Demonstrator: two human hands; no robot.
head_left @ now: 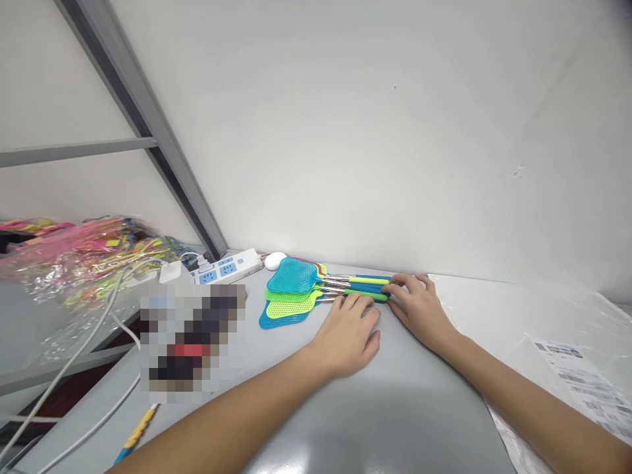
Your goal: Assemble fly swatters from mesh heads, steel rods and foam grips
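Observation:
Several fly swatters [296,289] with teal, blue and lime heads lie side by side on the grey table [385,401] near the wall. Their metal shafts end in green, blue and yellow handles. My left hand [348,332] lies palm down beside the shafts, with its fingertips touching them. My right hand [417,306] rests on the handle ends, with its fingers curled over them.
A white power strip [227,266] with plugged cables and a small white round object [275,261] sit by the wall. Bagged colourful swatters [83,253] are piled at left. A clear plastic bag with a label [567,355] lies at right. A grey metal frame [148,131] slants up behind.

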